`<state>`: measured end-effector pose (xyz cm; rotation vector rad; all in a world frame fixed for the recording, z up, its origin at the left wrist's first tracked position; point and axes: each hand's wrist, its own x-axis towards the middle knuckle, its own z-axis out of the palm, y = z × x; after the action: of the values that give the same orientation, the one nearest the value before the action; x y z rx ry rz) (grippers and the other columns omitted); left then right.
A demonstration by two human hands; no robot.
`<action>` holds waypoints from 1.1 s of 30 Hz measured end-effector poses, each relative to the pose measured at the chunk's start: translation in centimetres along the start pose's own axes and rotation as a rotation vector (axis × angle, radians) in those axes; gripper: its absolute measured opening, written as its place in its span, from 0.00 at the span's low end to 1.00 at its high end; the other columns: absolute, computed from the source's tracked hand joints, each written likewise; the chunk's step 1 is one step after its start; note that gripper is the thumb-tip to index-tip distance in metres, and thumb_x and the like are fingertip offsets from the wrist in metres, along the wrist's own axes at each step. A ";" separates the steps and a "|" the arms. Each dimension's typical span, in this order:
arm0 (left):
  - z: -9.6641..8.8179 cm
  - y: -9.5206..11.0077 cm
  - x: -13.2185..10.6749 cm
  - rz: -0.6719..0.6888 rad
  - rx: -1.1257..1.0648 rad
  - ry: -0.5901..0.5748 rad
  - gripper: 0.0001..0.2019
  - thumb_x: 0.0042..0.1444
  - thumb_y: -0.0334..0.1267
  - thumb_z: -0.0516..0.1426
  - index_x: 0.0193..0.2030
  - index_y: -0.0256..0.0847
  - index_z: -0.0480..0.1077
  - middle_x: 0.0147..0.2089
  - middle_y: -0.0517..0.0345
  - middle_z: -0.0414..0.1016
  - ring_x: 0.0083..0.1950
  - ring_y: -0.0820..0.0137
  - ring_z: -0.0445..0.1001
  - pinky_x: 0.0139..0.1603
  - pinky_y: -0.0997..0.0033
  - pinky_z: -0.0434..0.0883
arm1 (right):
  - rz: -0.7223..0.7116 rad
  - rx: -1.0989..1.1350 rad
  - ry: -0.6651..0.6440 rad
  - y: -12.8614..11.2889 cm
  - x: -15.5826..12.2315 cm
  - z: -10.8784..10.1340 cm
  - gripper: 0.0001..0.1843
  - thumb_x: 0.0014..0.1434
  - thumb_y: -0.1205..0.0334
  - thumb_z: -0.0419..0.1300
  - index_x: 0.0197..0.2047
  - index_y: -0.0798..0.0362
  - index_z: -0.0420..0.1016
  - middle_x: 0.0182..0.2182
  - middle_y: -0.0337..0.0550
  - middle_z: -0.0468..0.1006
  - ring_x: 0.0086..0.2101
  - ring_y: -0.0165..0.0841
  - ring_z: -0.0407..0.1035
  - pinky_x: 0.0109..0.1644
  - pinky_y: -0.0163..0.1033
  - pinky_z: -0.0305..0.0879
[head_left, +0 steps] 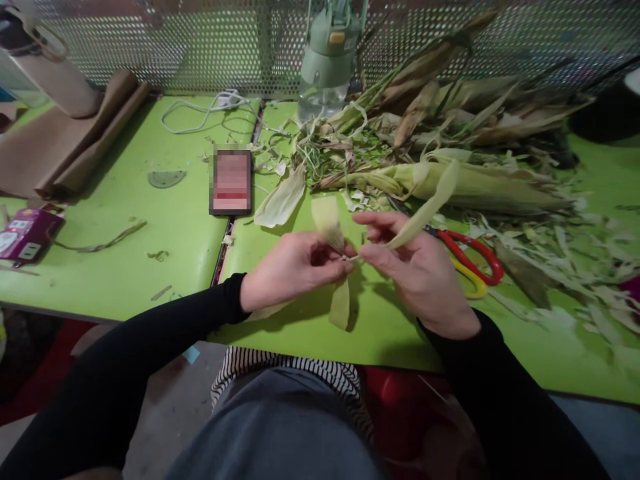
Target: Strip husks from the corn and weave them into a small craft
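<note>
Pale green corn husk strips meet in a knot-like bunch between my two hands, above the green tabletop. My left hand (305,267) pinches this bunch, with one husk piece (326,219) standing up behind the fingers and another (340,305) hanging below. In my right hand (417,263), a long curling corn husk strip (430,207) passes between thumb and fingers and runs to the bunch. Beside the right hand lie scissors with red and yellow handles (475,257), their blades partly hidden behind the fingers.
Corn husks (465,183) and shreds are heaped at the back right. A green water bottle (330,63) stands behind them. Left of my hands lie a phone (233,183), a clear protractor (167,179), a white cable (200,110), brown paper (65,147) and a purple box (30,233).
</note>
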<state>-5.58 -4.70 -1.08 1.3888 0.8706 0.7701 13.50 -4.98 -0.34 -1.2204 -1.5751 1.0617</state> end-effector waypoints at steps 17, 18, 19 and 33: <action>0.9 0.1 0.0 -0.137 -0.220 -0.095 0.13 0.49 0.39 0.69 0.35 0.34 0.72 0.28 0.63 0.72 0.28 0.79 0.68 0.30 0.78 0.67 | 0.045 0.235 0.099 1.5 -0.4 1.8 0.11 0.60 0.54 0.67 0.36 0.48 0.70 0.29 0.33 0.71 0.26 0.26 0.68 0.29 0.33 0.68; 1.0 0.1 0.0 -0.137 -0.221 -0.095 0.12 0.50 0.37 0.68 0.35 0.34 0.71 0.28 0.63 0.72 0.28 0.80 0.68 0.30 0.79 0.66 | 0.038 0.251 0.099 1.6 -0.4 2.0 0.10 0.60 0.54 0.66 0.36 0.48 0.70 0.29 0.33 0.71 0.25 0.25 0.67 0.27 0.32 0.67; 1.1 0.1 -0.1 -0.140 -0.221 -0.091 0.10 0.50 0.35 0.67 0.34 0.34 0.71 0.28 0.63 0.72 0.28 0.80 0.68 0.30 0.79 0.66 | 0.027 0.267 0.098 1.7 -0.4 2.1 0.10 0.61 0.55 0.66 0.36 0.47 0.69 0.29 0.32 0.70 0.24 0.25 0.66 0.26 0.31 0.66; 1.5 0.3 -0.6 -0.126 -0.146 -0.083 0.07 0.55 0.35 0.63 0.32 0.35 0.69 0.25 0.65 0.70 0.25 0.81 0.66 0.28 0.80 0.63 | -0.010 0.264 0.092 2.0 -0.6 2.6 0.08 0.62 0.59 0.65 0.37 0.48 0.68 0.28 0.32 0.69 0.23 0.23 0.64 0.21 0.27 0.61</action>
<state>-4.56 -5.92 -0.80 1.2164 0.8125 0.6617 11.60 -5.57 -3.08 -1.0648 -1.3227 1.1493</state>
